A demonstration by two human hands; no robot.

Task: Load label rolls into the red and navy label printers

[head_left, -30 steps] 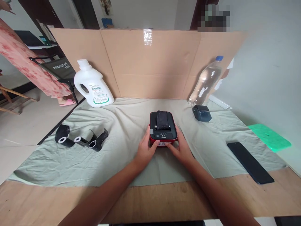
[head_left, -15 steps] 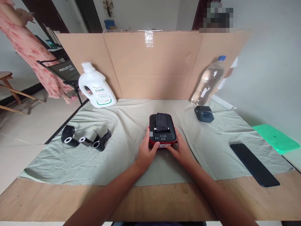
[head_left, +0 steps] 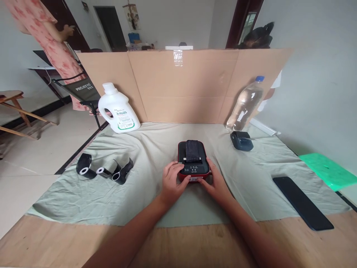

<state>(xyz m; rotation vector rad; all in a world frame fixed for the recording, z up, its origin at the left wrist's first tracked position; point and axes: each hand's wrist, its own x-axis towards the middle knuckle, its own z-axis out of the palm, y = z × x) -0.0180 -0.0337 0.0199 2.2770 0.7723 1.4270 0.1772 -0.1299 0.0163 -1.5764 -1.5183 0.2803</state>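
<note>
Left hand: my left hand is cupped round the near left corner of the little printer, fingers curled over its top edge, thumb on the front face. A loose hold, not a tight squeeze.
Right hand: my right hand is pressed against the printer's right side, fingers partly bent, thumb tucked in at the front. It grips the case from that side.
Printer: red body, black top, small buttons near the front, a dark strip running up out of the slot and over the back. It sits in the middle of the pale green cloth, straight ahead of me.
Cloth: spread wrinkled over the wooden table, whose bare edge runs nearest to me.
Rolls: three or so black rolls with white cores lie in a loose cluster well off to my left on the cloth.
Jug: a white detergent jug stands at the far left against the cardboard screen.
Bottle: a clear water bottle with a blue cap leans at the far right of the screen.
Small device: a dark gadget sits just in front of the bottle.
Phone: a black phone lies flat to my right, beside a green lid.
Background: a person in a pink patterned dress stands beyond the table on the left.
</note>
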